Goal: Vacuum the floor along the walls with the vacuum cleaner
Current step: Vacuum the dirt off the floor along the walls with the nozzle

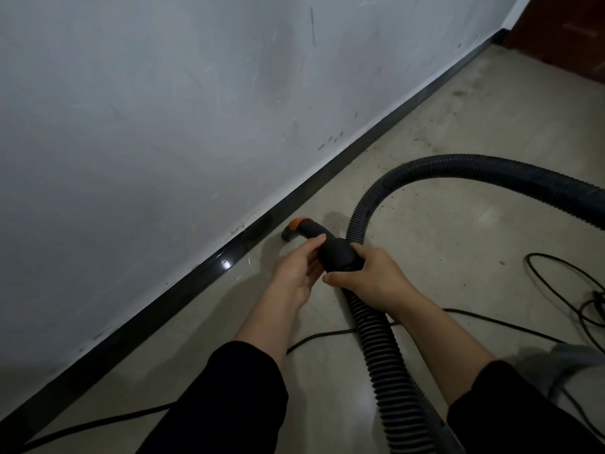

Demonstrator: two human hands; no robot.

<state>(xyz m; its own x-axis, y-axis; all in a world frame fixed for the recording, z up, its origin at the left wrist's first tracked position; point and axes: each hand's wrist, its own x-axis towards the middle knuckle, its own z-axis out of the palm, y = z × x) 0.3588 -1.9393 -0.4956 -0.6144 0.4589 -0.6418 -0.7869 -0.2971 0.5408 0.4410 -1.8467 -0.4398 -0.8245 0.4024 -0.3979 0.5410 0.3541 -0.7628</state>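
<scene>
The vacuum's black nozzle point(302, 231) with an orange collar points down at the beige floor point(458, 250), close to the black baseboard point(229, 253) of the grey wall point(147, 109). My left hand point(296, 270) holds the black cuff point(337, 253) from the left, thumb on top. My right hand point(370, 278) grips the same cuff where the ribbed black hose point(376, 348) joins it. The hose runs back past my right arm and a second stretch of the hose point(491, 172) arcs over the floor to the right edge.
A thin black power cord point(320, 337) crosses the floor under my arms, and loops of cord point(576, 290) lie at the right. Dust and dark specks point(458, 93) mark the floor along the wall further ahead. A dark red door point(563, 27) stands at the far corner.
</scene>
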